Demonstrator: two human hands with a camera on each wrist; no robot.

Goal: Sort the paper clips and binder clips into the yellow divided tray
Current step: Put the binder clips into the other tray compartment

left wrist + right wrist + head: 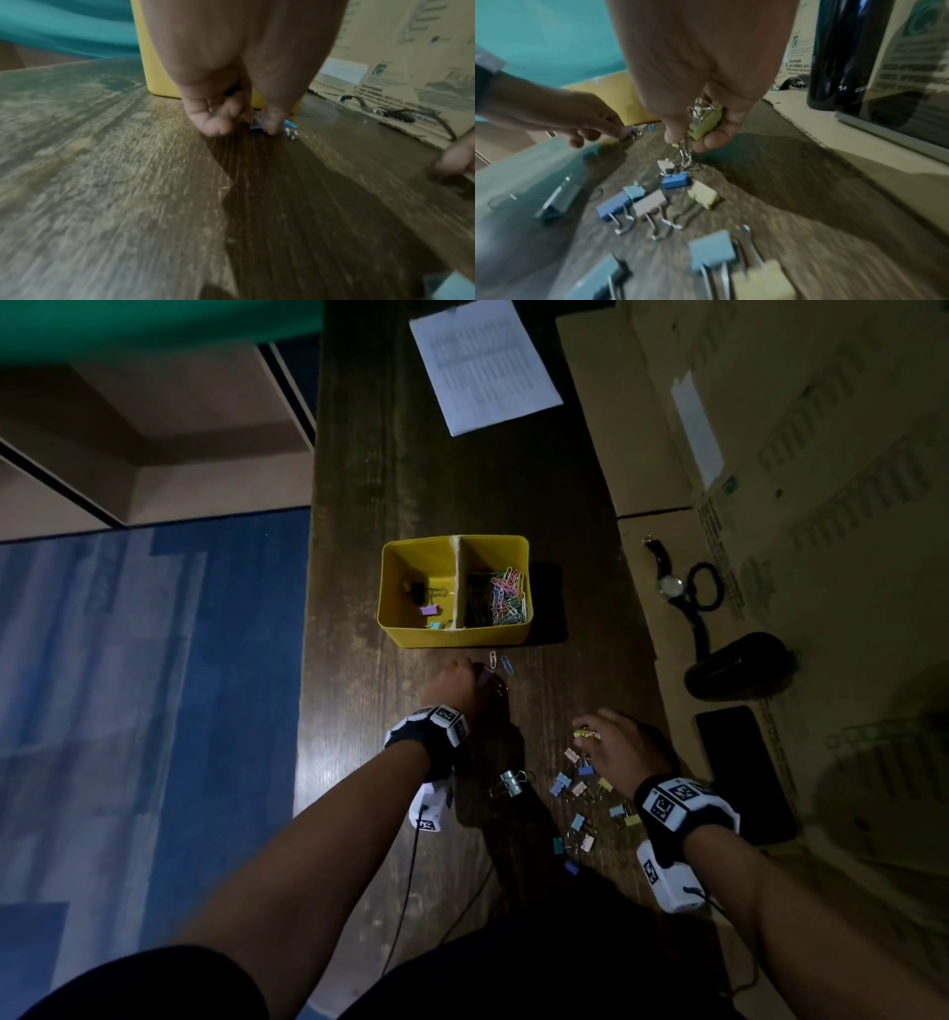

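- on the dark wooden bench (411,480), the yellow divided tray (454,636) stands just beyond the hands; its left compartment holds a few binder clips, its right one a heap of coloured paper clips (508,598) beside a dark mass too dim to identify.
- just in front of the tray two loose paper clips (500,661) lie on the wood, one pale, one blue.
- the left hand (454,683) reaches down beside them, fingers curled onto a small purple binder clip (485,674); the left wrist view shows the fingertips (272,127) pinching it against the wood, though blur hides most of the clip.
- the right hand (624,747) hangs over the scattered binder clips (577,788), its fingers closed round a yellow binder clip (706,123); wire handles bunch in the palm, and whether more than one clip is held cannot be told.
- the pile below is pastel blue, pink and yellow; the nearest pieces in the right wrist view are smeared and cut off by the frame edge.
- a larger silver binder clip (511,783) lies apart between the two forearms.
- to the right, on flattened cardboard (770,454), sit a wristwatch (670,585), a dark rounded object too shadowed to name, and a black phone (744,773).
- a printed sheet (485,364) lies at the far end, its text unreadable.
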